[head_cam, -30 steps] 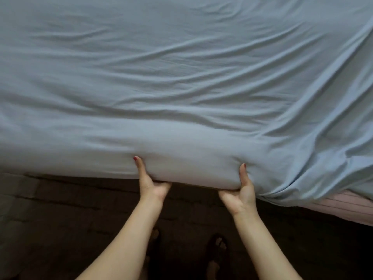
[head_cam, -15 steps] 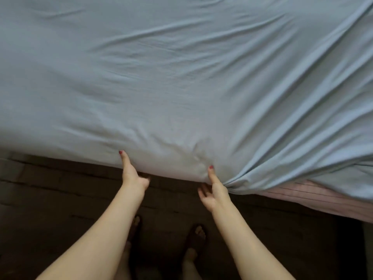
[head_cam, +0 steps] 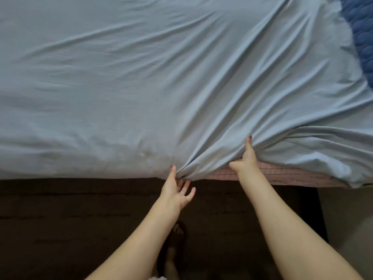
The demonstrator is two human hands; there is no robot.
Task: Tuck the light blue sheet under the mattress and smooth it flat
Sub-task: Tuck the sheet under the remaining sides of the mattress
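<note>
At near edge of mattress [head_cam: 282, 173], sheet [head_cam: 141, 87] is tucked to L of L hand [head_cam: 174, 190] (fingers spread, thumb pressing fabric), untucked to R where R hand [head_cam: 247, 158] pinches hem; wrinkles remain, approx. half done.

The sheet [head_cam: 141, 77] that spreads out beyond my hands is plain light blue, without print, shading paler grey-blue where it rolls over the edge just left of my left hand [head_cam: 175, 190]. Under my right hand [head_cam: 247, 160] the bared mattress [head_cam: 292, 174] is dusty pink, crossed by fine darker stitched lines. Far up to the right of my right hand lies a darker blue quilted cover [head_cam: 361, 27] with a rounded, scale-like pattern. My thumbnails are painted red. The floor [head_cam: 60, 229] below my hands is very dark brown.
</note>
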